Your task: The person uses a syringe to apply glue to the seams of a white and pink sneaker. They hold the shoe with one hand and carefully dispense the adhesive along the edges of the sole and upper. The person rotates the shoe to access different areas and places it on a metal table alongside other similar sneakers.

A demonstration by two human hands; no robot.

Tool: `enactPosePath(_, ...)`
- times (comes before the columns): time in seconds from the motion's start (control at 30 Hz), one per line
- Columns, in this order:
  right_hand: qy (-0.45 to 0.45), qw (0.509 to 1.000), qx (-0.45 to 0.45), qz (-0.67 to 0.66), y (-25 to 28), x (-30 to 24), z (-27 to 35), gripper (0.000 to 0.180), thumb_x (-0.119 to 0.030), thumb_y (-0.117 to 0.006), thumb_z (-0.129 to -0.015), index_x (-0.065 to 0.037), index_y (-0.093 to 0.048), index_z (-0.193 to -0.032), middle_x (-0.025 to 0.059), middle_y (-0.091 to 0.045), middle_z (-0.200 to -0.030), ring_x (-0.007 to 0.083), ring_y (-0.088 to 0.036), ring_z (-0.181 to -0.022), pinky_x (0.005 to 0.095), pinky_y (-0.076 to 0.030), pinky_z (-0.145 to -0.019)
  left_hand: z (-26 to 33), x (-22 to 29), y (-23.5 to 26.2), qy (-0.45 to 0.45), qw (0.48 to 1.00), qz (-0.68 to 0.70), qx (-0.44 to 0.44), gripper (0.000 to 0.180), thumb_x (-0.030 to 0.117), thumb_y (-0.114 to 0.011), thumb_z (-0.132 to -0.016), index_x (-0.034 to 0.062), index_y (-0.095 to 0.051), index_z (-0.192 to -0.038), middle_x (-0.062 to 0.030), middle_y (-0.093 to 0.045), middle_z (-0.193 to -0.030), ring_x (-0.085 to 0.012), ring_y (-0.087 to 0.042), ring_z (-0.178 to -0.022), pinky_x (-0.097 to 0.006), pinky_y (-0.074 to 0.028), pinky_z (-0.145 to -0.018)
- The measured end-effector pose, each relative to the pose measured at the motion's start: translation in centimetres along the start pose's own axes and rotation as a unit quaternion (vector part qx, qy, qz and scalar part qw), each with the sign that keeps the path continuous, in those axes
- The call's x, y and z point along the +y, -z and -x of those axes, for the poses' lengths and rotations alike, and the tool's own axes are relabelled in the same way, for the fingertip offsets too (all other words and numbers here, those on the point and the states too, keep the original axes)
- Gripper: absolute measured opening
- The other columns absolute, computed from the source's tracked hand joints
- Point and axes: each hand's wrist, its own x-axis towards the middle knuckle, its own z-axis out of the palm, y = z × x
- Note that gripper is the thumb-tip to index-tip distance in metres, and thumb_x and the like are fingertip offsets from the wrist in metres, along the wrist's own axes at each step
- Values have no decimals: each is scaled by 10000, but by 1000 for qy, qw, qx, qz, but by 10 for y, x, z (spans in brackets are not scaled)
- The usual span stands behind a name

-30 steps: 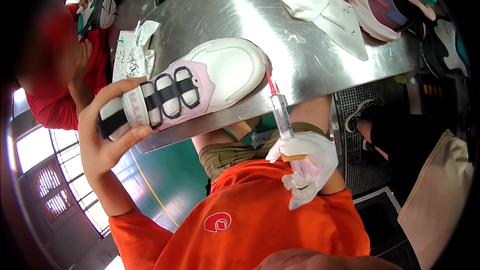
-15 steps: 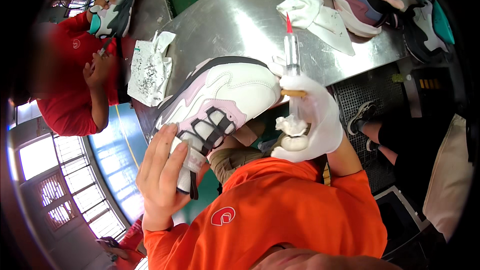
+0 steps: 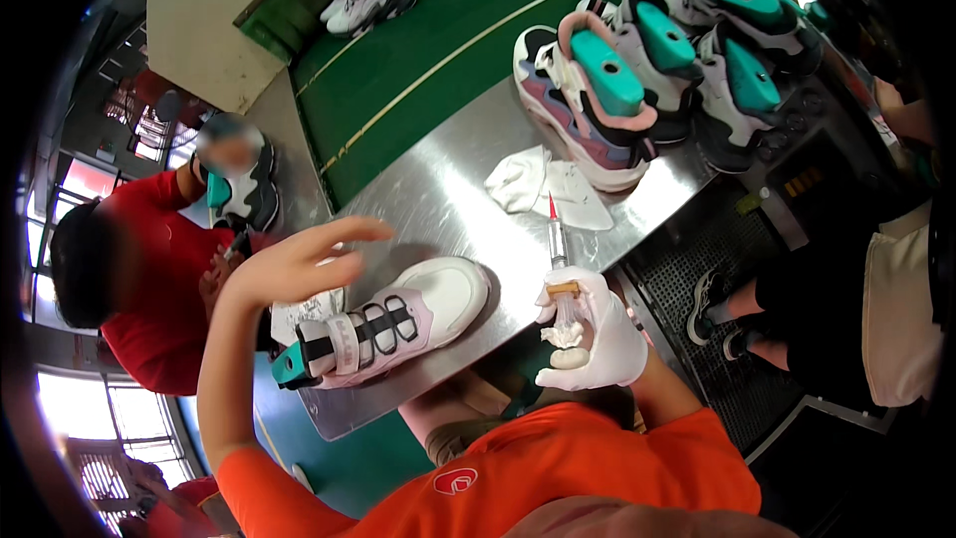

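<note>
A white and lilac sneaker (image 3: 398,331) with black lace loops rests on the metal table (image 3: 453,204), a teal shoe last (image 3: 290,367) showing in its collar. My bare left hand (image 3: 299,264) is raised just beyond the shoe, apart from it, fingers stretched out and holding nothing. My right hand (image 3: 612,344), in a white glove, is closed around a clear syringe (image 3: 558,244) whose red tip (image 3: 552,204) points away from me. A crumpled white wad (image 3: 564,335) sits by the syringe's lower end, inside my curled fingers.
A white cloth (image 3: 538,184) lies beyond the syringe. Several sneakers with teal lasts (image 3: 607,70) stand at the far right. Another stained cloth (image 3: 299,314) is partly hidden behind the sneaker. At left, a person in red (image 3: 164,289) holds another shoe (image 3: 249,189).
My left hand has let go of the sneaker and lifted off it. The sneaker, held up before, now rests on the table. My right hand keeps the syringe. The view has shifted.
</note>
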Motion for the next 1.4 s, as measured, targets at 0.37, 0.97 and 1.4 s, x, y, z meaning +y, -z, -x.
enactPosePath(0.37, -134, 989, -11, 68, 10, -19, -35, 773, -170, -862, -651, -43, -472, -1307, 95, -640, -1052, 153, -669, -930, 294, -526, -823, -28, 28, -40, -91, 991, -100, -12, 428, 288, -779, -799, 24, -644, -1108, -114, -646, -1041, -210, -594, -991, -325, -459, -871)
enactPosePath(0.97, -37, 951, -182, -248, -12, -141, -89, 1024, -616, -666, -588, 174, -433, -1196, 235, -606, -766, 289, -612, -513, 319, -513, -430, 73, -1, -88, -280, 825, 125, 475, 465, 220, -802, -765, 24, -642, -1155, -51, -635, -1048, -154, -588, -993, -279, -457, -888)
enactPosePath(1.4, -43, 921, -259, -290, -28, -150, -109, 854, -447, -643, -722, 155, -420, -1285, 260, -631, -832, 332, -649, -590, 367, -563, -534, 77, 15, -76, -270, 854, 51, 441, 542, 257, -818, -770, -29, -620, -1185, -65, -608, -1115, -154, -577, -1027, -286, -456, -917)
